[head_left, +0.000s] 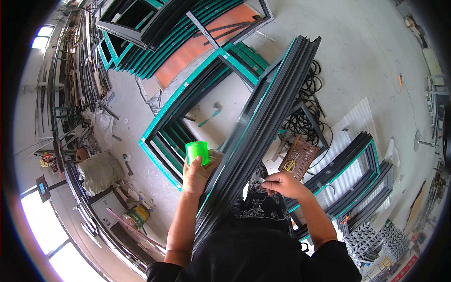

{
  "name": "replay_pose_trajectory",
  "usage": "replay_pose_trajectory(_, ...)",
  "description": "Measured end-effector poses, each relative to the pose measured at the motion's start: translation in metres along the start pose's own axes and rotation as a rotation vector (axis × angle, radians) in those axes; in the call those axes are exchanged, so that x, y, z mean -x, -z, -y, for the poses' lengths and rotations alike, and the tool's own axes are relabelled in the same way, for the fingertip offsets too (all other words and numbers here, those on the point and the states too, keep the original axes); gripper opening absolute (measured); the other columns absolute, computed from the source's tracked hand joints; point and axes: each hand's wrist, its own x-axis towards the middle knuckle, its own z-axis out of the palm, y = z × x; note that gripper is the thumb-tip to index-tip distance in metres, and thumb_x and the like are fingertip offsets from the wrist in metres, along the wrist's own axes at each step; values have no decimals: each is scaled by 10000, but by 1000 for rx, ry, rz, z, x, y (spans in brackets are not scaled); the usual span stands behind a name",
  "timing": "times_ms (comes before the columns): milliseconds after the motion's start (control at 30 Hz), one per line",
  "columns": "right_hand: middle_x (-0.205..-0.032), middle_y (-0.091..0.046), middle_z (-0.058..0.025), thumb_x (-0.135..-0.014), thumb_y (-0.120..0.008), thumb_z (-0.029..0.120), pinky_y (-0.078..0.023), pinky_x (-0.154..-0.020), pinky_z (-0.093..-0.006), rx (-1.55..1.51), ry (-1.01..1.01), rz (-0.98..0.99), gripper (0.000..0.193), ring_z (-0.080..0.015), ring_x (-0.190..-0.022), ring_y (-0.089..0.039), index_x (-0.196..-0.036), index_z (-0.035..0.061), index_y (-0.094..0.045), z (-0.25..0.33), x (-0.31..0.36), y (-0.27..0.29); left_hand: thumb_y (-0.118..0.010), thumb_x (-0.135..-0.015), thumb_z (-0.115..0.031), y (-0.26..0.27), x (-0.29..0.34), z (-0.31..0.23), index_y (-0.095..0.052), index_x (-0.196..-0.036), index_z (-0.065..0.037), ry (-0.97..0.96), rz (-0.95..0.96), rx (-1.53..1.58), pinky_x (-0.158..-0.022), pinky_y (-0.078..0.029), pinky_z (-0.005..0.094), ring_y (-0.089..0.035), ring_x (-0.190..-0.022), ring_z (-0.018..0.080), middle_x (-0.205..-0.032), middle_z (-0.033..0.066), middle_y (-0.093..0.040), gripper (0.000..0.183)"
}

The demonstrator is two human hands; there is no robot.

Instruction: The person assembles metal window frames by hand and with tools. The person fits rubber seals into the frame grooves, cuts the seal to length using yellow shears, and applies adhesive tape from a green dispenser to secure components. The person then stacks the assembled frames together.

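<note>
Tape in a bright green roll stands upright in our left hand, just left of the long dark bars that slant across the middle of the scene. That hand is part closed around the roll, with the thumb across its near side and the other fingers mostly hidden behind. We cannot tell whether its far edge touches the bars.

Our right hand is on the other side of the bars, in front of our patterned trousers. Its thumb and fingers are pinched together on a small pale piece, too small for us to name.

The dark bars run from near us toward the far right, with a thin green edge along their left side. Left of them leans a large window frame with green faces, and beyond it on the far left we see more green and black frames stacked beside an orange board.

To the right of the bars, a black hose or strip lies in loose coils, and nearer to us sits a brown basket with a yellow ring on it. Further right, other dark frames lie by a white ridged sheet on the pale floor.
</note>
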Motion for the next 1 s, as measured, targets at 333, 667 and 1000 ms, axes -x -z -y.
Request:
replay_pose_trajectory(333,-607,-595,-128,-832,-689,266,-488,-566,-459,859,478,-338,259,-343,-621,-630,-672,71,-634,97,1,-25,-882,-568,-182,-54,65,-23,-600,-1188,-18,-426,509,-1134,-1054,-432,442,-552,-1221,348,-1268,184,-571,700)
replay_pose_trajectory(667,-695,-634,-162,-848,-626,265,-501,-635,-495,906,322,-76,237,-386,-696,-638,-728,63,-660,127,-38,-14,-869,-567,-329,-84,76,14,-643,-1140,-56,-728,302,-1416,-897,-428,415,-563,-1046,290,-1122,110,-582,674)
replay_pose_trajectory(1000,-728,-651,-83,-899,-667,206,-483,-610,-315,249,348,-220,184,-189,-657,-637,-872,24,-659,116,-9,5,-844,-624,-253,-81,68,44,-649,-1164,-112,-708,223,-1566,-941,-405,408,-491,-1149,243,-1203,25,-496,591)
